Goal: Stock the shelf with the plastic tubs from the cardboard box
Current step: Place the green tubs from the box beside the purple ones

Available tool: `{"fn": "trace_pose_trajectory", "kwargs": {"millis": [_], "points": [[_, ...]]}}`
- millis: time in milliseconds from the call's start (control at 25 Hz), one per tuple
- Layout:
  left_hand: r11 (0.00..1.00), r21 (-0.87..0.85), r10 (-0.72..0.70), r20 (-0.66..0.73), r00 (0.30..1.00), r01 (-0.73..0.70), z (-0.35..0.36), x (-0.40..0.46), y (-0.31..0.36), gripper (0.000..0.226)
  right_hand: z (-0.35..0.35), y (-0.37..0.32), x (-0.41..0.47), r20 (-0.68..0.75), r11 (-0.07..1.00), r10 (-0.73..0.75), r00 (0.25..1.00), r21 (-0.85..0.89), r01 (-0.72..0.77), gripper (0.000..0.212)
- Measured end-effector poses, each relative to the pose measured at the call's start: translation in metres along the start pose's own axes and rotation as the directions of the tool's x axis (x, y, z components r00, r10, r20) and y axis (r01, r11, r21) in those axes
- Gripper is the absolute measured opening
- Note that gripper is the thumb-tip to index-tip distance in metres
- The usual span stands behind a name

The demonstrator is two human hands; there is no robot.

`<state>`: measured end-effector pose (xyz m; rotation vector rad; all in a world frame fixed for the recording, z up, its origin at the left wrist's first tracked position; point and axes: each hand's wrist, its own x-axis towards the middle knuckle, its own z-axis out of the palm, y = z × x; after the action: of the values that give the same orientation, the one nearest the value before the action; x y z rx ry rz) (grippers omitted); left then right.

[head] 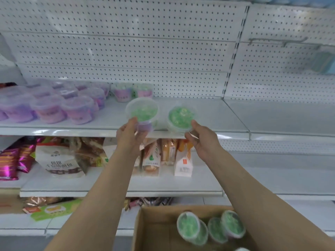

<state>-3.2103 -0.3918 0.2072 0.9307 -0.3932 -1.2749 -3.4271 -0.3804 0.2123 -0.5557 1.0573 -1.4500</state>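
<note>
Hands — left and right each clamped on green tub | purple tubs crowd shelf left

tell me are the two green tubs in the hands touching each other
Apart. The head view shows white shelf between the left hand's tub and the right hand's tub.

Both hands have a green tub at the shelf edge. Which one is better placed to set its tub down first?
Probably the right hand: its tub is low at the shelf edge with bare space behind, while the left hand holds its tub higher.
</note>
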Motion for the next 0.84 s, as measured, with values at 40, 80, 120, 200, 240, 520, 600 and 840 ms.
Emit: {"fn": "trace_pose_trajectory", "kwargs": {"millis": [40, 80, 120, 200, 240, 520, 600, 840], "points": [[0.999, 0.018, 0.030, -0.033, 0.999, -0.030, -0.004, 0.018, 0.012, 0.055, 0.019, 0.004, 0.010, -0.007, 1.000, 0.014, 1.000, -0.013, -0.014, 0.025], [0.998, 0.048, 0.052, -0.081, 0.995, -0.048, -0.008, 0.035, 0.020, 0.058, 0.036, 0.009, 0.020, -0.023, 0.999, 0.028, 0.999, -0.028, -0.029, 0.028], [0.994, 0.097, 0.065, -0.130, 0.989, -0.052, -0.010, 0.047, 0.029, 0.063, 0.051, 0.013, 0.029, -0.039, 0.998, 0.042, 0.998, -0.038, -0.043, 0.030], [0.970, 0.236, 0.105, -0.200, 0.974, -0.056, -0.018, 0.072, 0.040, 0.075, 0.078, 0.024, 0.045, -0.051, 0.996, 0.059, 0.997, -0.063, -0.063, 0.033], [0.953, 0.297, 0.134, -0.216, 0.967, -0.066, -0.023, 0.086, 0.046, 0.079, 0.092, 0.029, 0.053, -0.049, 0.995, 0.061, 0.997, -0.081, -0.064, 0.032], [0.660, 0.748, 0.300, -0.175, 0.938, -0.071, -0.047, 0.135, 0.065, 0.074, 0.135, 0.051, 0.092, -0.079, 0.815, -0.120, 0.990, -0.577, 0.053, 0.039], [0.441, 0.869, 0.465, -0.009, 0.885, -0.223, -0.055, 0.142, 0.068, 0.072, 0.131, 0.055, 0.099, 0.035, 0.618, -0.347, 0.937, -0.743, 0.257, 0.047], [-0.023, 0.775, 0.540, 0.541, 0.644, -0.632, -0.064, 0.180, 0.062, 0.029, 0.128, 0.072, 0.127, 0.411, 0.382, -0.458, 0.788, -0.710, 0.592, 0.027]]}}
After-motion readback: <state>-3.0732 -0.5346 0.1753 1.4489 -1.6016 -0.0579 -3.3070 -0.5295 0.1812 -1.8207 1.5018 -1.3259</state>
